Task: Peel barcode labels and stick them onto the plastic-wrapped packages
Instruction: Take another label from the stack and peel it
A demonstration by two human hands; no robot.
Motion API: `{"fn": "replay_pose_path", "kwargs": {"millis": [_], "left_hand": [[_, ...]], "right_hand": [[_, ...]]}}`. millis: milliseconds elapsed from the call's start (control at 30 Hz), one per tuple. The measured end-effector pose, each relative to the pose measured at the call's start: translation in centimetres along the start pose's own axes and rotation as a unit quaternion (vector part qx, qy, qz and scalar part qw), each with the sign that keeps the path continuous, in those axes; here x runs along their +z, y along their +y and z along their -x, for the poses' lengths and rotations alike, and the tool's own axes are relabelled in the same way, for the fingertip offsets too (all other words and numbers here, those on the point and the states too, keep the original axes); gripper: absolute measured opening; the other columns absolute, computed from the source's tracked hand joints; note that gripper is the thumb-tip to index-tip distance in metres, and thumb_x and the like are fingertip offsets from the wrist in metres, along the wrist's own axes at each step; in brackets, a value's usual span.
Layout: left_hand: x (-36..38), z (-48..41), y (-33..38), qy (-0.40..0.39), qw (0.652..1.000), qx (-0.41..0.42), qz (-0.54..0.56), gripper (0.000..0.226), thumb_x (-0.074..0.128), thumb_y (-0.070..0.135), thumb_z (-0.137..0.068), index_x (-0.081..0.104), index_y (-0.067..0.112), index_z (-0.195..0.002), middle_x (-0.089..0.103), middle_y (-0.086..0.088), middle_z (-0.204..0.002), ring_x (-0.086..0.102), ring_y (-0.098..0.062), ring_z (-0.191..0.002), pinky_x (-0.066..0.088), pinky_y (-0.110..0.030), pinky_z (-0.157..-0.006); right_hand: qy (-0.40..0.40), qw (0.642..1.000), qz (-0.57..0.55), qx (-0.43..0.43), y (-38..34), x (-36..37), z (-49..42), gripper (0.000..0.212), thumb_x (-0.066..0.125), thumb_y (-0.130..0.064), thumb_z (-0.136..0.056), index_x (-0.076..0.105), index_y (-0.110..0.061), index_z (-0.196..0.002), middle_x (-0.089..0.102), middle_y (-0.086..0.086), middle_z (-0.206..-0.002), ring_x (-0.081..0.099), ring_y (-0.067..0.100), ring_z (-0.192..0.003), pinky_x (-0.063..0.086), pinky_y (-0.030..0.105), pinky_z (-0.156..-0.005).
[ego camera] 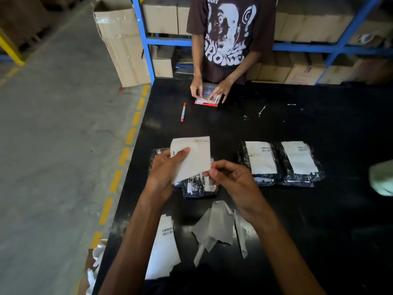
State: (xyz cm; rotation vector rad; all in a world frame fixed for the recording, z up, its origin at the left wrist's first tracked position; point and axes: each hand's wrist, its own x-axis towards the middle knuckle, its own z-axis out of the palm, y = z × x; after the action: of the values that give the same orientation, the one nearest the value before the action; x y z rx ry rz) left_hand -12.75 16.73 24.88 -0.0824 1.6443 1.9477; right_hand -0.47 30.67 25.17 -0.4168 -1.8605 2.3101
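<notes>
My left hand holds a white barcode label sheet upright above the black table. My right hand pinches the sheet's lower right corner. Under both hands lies a dark plastic-wrapped package, partly hidden by them. Two more packages with white labels stuck on top lie to the right, one at the centre and one further right. A loose label with barcodes lies near the front edge.
Crumpled backing paper lies in front of me. A red marker lies further back. Across the table a person handles a small colourful pack. Blue shelving with cardboard boxes stands behind. The table's left edge drops to the concrete floor.
</notes>
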Motion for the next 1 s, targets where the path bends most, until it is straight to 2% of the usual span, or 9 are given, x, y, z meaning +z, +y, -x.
{"fn": "replay_pose_path", "kwargs": {"millis": [167, 333, 433, 533, 600, 700, 767, 867, 1000], "left_hand": [[0.6, 0.8, -0.7, -0.013, 0.999, -0.029, 0.033, 0.018, 0.07, 0.018, -0.09, 0.069, 0.01, -0.107, 0.078, -0.008, -0.09, 0.073, -0.014, -0.073, 0.055, -0.021, -0.054], [1.4, 1.8, -0.9, -0.024, 0.999, -0.044, 0.001, 0.021, 0.068, 0.023, -0.092, 0.07, 0.007, -0.106, 0.075, -0.006, -0.075, 0.065, -0.014, -0.057, 0.051, -0.023, -0.052], [1.4, 1.8, -1.3, -0.009, 0.991, -0.076, -0.111, 0.042, 0.073, 0.048, -0.085, 0.065, 0.018, -0.114, 0.076, -0.006, -0.094, 0.067, -0.018, -0.077, 0.053, -0.03, -0.062], [1.7, 2.4, -1.8, 0.013, 0.989, -0.058, -0.136, 0.067, 0.074, 0.041, -0.086, 0.043, 0.022, -0.142, 0.065, 0.0, -0.109, 0.065, -0.015, -0.094, 0.058, -0.029, -0.071], [1.7, 2.7, -2.2, 0.032, 0.986, 0.036, -0.159, 0.047, 0.073, 0.034, -0.087, 0.059, 0.024, -0.13, 0.065, 0.001, -0.12, 0.063, -0.016, -0.106, 0.06, -0.034, -0.083], [1.3, 3.5, -1.9, 0.011, 0.983, 0.139, -0.116, 0.014, 0.071, 0.019, -0.089, 0.074, 0.019, -0.102, 0.075, 0.007, -0.099, 0.07, -0.012, -0.095, 0.059, -0.022, -0.078], [1.2, 4.0, -1.3, -0.022, 0.98, 0.165, -0.106, 0.014, 0.063, 0.009, -0.093, 0.074, 0.015, -0.098, 0.078, 0.01, -0.092, 0.072, -0.005, -0.087, 0.056, -0.016, -0.076], [1.2, 4.7, -0.7, -0.044, 0.98, 0.166, -0.104, 0.026, 0.052, 0.015, -0.1, 0.075, 0.023, -0.092, 0.078, 0.013, -0.089, 0.071, 0.0, -0.083, 0.052, -0.009, -0.072], [0.8, 4.4, -0.8, -0.04, 0.982, 0.162, -0.084, 0.017, 0.06, 0.017, -0.095, 0.075, 0.015, -0.1, 0.078, 0.008, -0.092, 0.073, -0.005, -0.087, 0.053, -0.012, -0.074]], "right_hand": [[0.029, 1.0, -0.009, -0.005, 0.2, 0.8, -0.7, 0.02, 0.063, 0.002, -0.09, 0.068, 0.003, -0.109, 0.072, 0.002, -0.086, 0.061, 0.008, -0.071, 0.052, 0.02, -0.069], [0.046, 0.998, -0.031, 0.011, 0.3, 1.3, -0.7, 0.019, 0.062, -0.009, -0.092, 0.073, -0.015, -0.106, 0.075, 0.0, -0.091, 0.065, 0.008, -0.081, 0.053, 0.024, -0.079], [0.045, 0.998, -0.044, 0.005, 0.0, 1.7, -0.7, 0.014, 0.06, -0.009, -0.094, 0.072, -0.012, -0.099, 0.073, 0.001, -0.087, 0.064, 0.009, -0.081, 0.05, 0.025, -0.079], [0.051, 0.998, -0.031, -0.006, -0.2, 1.9, -0.9, 0.015, 0.056, -0.006, -0.097, 0.069, -0.011, -0.091, 0.07, 0.001, -0.081, 0.063, 0.008, -0.078, 0.05, 0.021, -0.072], [0.053, 0.998, -0.015, -0.009, -0.2, 1.9, -1.0, 0.015, 0.055, -0.007, -0.097, 0.069, -0.011, -0.091, 0.069, -0.001, -0.078, 0.063, 0.007, -0.077, 0.05, 0.02, -0.072], [0.071, 0.997, 0.023, -0.017, 0.1, 2.0, -1.1, 0.01, 0.059, -0.008, -0.097, 0.069, -0.007, -0.094, 0.066, -0.006, -0.075, 0.058, 0.007, -0.073, 0.048, 0.022, -0.071], [0.099, 0.992, 0.075, -0.031, 0.3, 2.0, -1.1, 0.008, 0.062, -0.011, -0.095, 0.069, -0.008, -0.093, 0.067, -0.01, -0.075, 0.059, 0.005, -0.072, 0.049, 0.022, -0.069], [0.125, 0.978, 0.156, -0.058, 0.8, 1.6, -1.0, 0.006, 0.066, -0.015, -0.093, 0.071, -0.017, -0.091, 0.071, -0.006, -0.089, 0.067, 0.013, -0.086, 0.055, 0.03, -0.077], [0.116, 0.968, 0.207, -0.082, 0.7, 1.4, -0.9, 0.007, 0.067, -0.014, -0.092, 0.07, -0.02, -0.09, 0.07, -0.008, -0.087, 0.066, 0.009, -0.084, 0.055, 0.021, -0.075]]}}
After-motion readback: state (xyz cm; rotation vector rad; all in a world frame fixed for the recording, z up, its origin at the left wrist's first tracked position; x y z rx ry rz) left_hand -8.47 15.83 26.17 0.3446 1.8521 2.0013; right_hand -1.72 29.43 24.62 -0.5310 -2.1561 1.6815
